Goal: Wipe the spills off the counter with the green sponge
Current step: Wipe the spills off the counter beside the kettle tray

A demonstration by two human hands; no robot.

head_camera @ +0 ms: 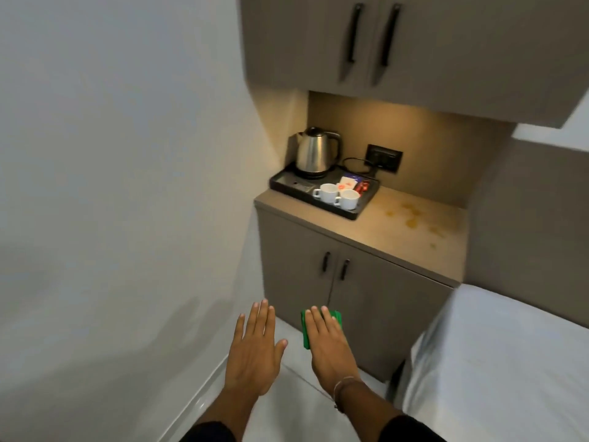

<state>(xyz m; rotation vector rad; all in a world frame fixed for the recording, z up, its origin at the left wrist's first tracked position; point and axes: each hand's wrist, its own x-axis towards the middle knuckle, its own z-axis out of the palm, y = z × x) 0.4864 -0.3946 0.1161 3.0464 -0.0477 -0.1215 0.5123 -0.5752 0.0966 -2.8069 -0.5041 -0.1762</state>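
both hands are held out low, palms down. right hand (328,342) lies flat over the green sponge (305,330), pinning it under its palm; left hand (255,346) is spread open and bare. well ahead, the counter (398,237) carries yellowish spills (414,218) beside a black tray (322,205) with a steel kettle (317,153) and two white cups (338,194).

Tray (358,212) left of spills (414,218)

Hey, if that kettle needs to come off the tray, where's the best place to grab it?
By the black handle on the kettle, coming in from the right: it arches out on that side, opposite the spout, with open counter there.
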